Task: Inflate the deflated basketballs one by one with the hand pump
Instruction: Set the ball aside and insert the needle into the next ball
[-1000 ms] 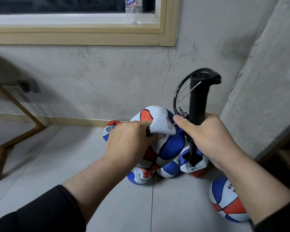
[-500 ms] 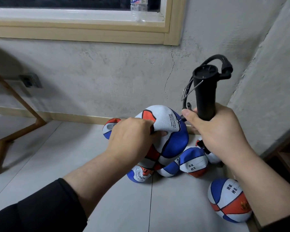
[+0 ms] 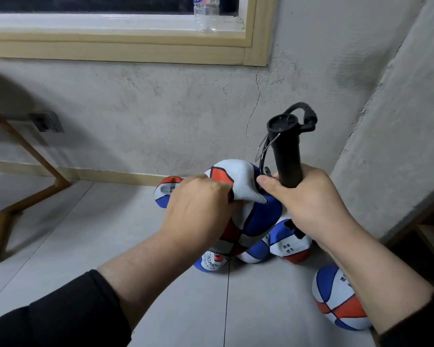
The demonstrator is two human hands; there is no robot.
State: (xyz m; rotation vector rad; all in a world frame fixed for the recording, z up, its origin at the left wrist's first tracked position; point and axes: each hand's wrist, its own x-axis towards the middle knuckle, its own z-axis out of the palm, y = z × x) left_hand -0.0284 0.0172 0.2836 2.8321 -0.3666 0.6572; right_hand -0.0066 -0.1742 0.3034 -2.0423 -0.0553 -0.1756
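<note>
The deflated basketball (image 3: 246, 196), red, white and blue, is held up in the middle of the view, above a heap of other limp balls (image 3: 290, 244) lying on the floor against the far wall. The left hand (image 3: 198, 206) pinches a crumpled fold of its white panel, fingers curled tight. The right hand (image 3: 308, 201) is wrapped round the barrel of the black hand pump (image 3: 286, 151), which stands nearly upright with its hose looping from the top cap down toward the ball; the needle tip seems to meet the ball just beside the thumb, though it is too small to be sure. A rounder ball (image 3: 338, 299) lies on the near right. The floor (image 3: 85, 234) is pale grey tile, the wall (image 3: 161, 108) rough cracked plaster. A wood-framed window (image 3: 256, 51) sits above with a plastic bottle (image 3: 206, 13) on its sill, and a wooden leg (image 3: 23, 196) angles in at far left.
</note>
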